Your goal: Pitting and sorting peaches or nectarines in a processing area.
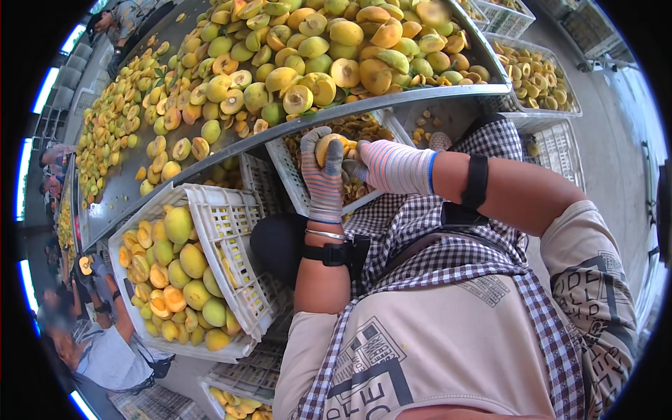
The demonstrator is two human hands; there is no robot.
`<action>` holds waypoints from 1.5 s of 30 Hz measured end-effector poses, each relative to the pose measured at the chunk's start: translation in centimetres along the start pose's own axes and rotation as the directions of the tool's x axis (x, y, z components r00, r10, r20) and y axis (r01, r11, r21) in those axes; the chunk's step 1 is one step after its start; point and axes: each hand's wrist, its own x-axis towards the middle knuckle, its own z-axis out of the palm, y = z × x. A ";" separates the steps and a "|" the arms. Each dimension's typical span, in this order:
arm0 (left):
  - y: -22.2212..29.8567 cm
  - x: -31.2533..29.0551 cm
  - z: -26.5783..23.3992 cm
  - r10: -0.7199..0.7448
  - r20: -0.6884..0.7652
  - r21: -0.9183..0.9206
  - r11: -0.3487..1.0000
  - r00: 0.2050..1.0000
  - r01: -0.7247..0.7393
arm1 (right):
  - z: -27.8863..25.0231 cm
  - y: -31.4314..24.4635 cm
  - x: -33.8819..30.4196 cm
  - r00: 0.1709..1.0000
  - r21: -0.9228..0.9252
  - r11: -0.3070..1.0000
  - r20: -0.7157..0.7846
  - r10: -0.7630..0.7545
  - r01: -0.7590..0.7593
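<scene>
My left hand (323, 178), in a striped knit glove with grey fingertips, is closed round a yellow apricot (326, 150). Close against it, my right hand (392, 166), in a matching glove, has its fingers curled at the fruit's right side. Whatever those fingers hold, if anything, is hidden. Both hands are over a white crate (285, 175) of brownish-yellow fruit pieces, just below the metal table's rim (392, 100). A large heap of green and yellow apricots (313, 47), some halved, covers the table beyond.
At the left a tilted white crate (231, 262) holds whole and halved apricots. Another crate (570, 105) of halves stands at the far right, with a white crate (560, 150) below it. A co-worker (112, 357) is at the lower left; another person (133, 21) is at the far left.
</scene>
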 end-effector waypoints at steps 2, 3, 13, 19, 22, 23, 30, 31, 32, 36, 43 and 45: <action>-0.5 -0.2 0.7 -0.105 -0.091 -0.244 0.967 0.990 0.081 | 0.6 -0.4 0.4 0.998 0.085 0.996 -0.057 0.035 -0.030; -0.9 -0.3 0.8 -0.163 -0.128 -0.361 0.926 0.978 0.107 | 1.0 -1.1 0.4 0.990 0.126 0.990 -0.113 0.079 -0.065; 0.1 0.4 -0.7 -0.260 0.153 -0.404 0.864 0.953 0.300 | -1.3 -1.0 -0.2 0.995 0.195 0.977 0.063 0.079 -0.090; 1.4 1.0 -1.1 -0.277 0.297 -0.488 0.779 0.914 0.394 | -3.1 -0.8 -0.9 0.946 0.655 0.699 0.309 0.099 -0.287; 1.4 0.9 -0.9 -0.322 0.248 -0.440 0.803 0.914 0.402 | -1.8 -0.8 -0.5 0.991 0.428 0.896 0.105 0.079 -0.116; 1.2 0.8 -0.9 -0.334 0.227 -0.431 0.808 0.915 0.402 | -1.5 -1.1 -0.3 1.000 0.248 0.969 0.008 0.005 -0.007; 0.2 0.3 -0.8 -0.418 0.152 -0.418 0.794 0.896 0.441 | -0.6 -2.1 0.5 0.996 -0.004 0.996 0.018 0.087 -0.087; 0.1 0.3 -0.8 -0.455 0.140 -0.440 0.767 0.879 0.467 | -0.6 -2.4 0.5 0.991 0.009 0.991 0.011 0.135 -0.135; 0.0 0.3 -0.8 -0.453 0.150 -0.423 0.774 0.879 0.472 | -0.4 -2.0 0.6 0.998 -0.144 0.988 0.036 0.057 -0.051; 0.2 0.3 -0.6 -0.493 0.176 -0.397 0.756 0.852 0.520 | -0.4 -1.0 0.4 0.994 -0.361 0.929 0.094 -0.058 0.088; -0.3 0.7 -1.2 -0.294 0.165 -0.265 0.906 0.941 0.329 | -1.3 -1.3 0.8 0.991 0.132 0.987 0.104 0.080 -0.094; -1.9 0.5 -1.1 -0.255 0.077 -0.153 0.952 0.964 0.265 | -0.2 -0.5 1.1 0.999 -0.042 0.999 0.046 -0.013 0.014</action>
